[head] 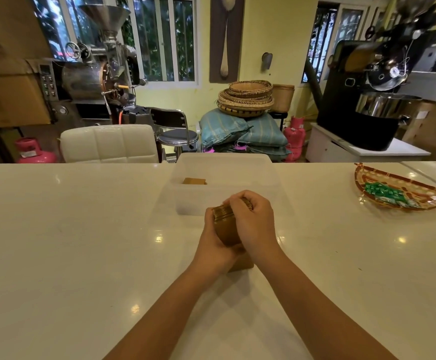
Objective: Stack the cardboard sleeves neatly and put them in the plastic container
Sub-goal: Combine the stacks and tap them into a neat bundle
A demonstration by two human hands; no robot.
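Note:
A thick bundle of brown cardboard sleeves is held between both hands just above the white counter. My left hand grips it from the left and below; my right hand wraps over its top and right side. More brown cardboard shows on the counter under my wrists, mostly hidden. Just beyond the hands stands the translucent plastic container, with a stack of sleeves inside at its left.
A woven basket holding green packets sits on the counter at the far right. A white padded chair stands behind the counter's far edge on the left. Roasting machines, baskets and sacks fill the room beyond.

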